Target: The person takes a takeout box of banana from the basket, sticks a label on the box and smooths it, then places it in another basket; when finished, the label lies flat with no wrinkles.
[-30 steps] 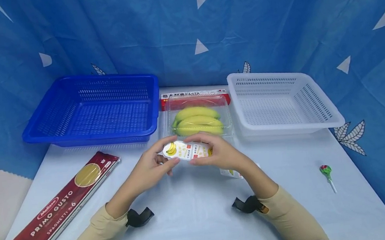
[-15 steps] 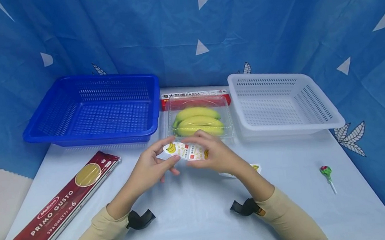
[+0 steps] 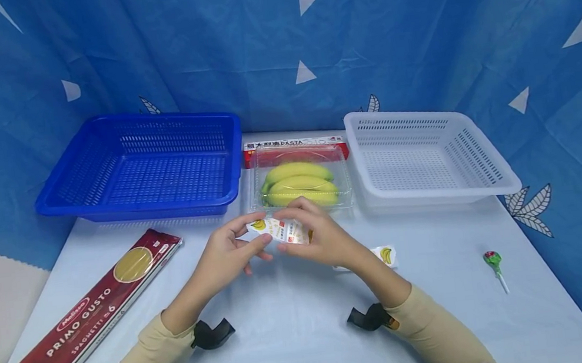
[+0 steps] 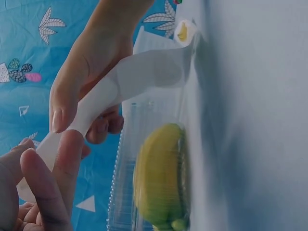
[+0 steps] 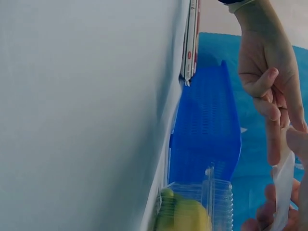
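Left hand [image 3: 226, 250], right hand [image 3: 324, 235] hold strip [image 3: 279, 230]; banana box [image 3: 343, 181], blue basket [image 3: 150, 208] beyond

A thin white strip [image 3: 278, 230] printed with yellow bananas and small red blocks spans the left grip [image 3: 228, 251] and right grip [image 3: 324, 234], printed face up, its blank-backed tail curving down to the bench [image 3: 296, 334] beneath the right forearm [image 3: 381, 277].

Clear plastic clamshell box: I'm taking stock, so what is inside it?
Yellow bananas with greenish ends show inside; whatever lies beneath them, or behind the right hand, is covered.
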Demonstrator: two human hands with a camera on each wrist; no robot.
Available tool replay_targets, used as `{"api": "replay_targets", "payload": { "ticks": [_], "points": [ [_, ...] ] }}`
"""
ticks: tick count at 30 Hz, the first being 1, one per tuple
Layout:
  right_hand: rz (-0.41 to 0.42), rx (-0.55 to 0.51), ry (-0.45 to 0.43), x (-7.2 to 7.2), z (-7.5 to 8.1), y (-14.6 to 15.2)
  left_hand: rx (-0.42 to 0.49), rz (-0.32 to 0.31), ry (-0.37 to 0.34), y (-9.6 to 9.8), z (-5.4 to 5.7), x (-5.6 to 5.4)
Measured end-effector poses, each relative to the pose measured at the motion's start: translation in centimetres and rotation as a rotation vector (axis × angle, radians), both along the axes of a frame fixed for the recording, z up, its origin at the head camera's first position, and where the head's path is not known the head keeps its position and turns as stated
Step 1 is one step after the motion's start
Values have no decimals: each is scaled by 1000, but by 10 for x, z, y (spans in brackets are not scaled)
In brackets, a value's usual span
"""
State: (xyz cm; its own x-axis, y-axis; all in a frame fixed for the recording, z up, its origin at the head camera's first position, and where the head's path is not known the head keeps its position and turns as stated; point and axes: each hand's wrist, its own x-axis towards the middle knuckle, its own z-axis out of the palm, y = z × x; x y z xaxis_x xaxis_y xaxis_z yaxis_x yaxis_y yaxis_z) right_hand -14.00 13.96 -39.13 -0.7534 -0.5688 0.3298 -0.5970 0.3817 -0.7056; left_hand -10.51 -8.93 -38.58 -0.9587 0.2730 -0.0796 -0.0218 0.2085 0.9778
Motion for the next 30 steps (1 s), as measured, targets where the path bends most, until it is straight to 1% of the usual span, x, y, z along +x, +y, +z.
{"api": "replay_targets", "payload": {
  "ticks": [4,11,14,18,24,30],
  "points": [
    [-4,-18,-27,3,-1,-2,-17,-4,11,-2,0,0],
    [-13,-28,4,4,-2,-3,-16,-32,25,-5,-2,1],
    [0,-33,8,5,-3,-3,-35,-42,24,-7,-2,1],
    [37,-38,5,5,-4,-2,-51,-61,17,-8,-2,1],
    [83,-44,-7,5,-4,-1,-25,-95,11,-12,-3,1],
    [89,-37,-55,6,-6,0,-5,-115,12,-14,-6,0]
  ]
}}
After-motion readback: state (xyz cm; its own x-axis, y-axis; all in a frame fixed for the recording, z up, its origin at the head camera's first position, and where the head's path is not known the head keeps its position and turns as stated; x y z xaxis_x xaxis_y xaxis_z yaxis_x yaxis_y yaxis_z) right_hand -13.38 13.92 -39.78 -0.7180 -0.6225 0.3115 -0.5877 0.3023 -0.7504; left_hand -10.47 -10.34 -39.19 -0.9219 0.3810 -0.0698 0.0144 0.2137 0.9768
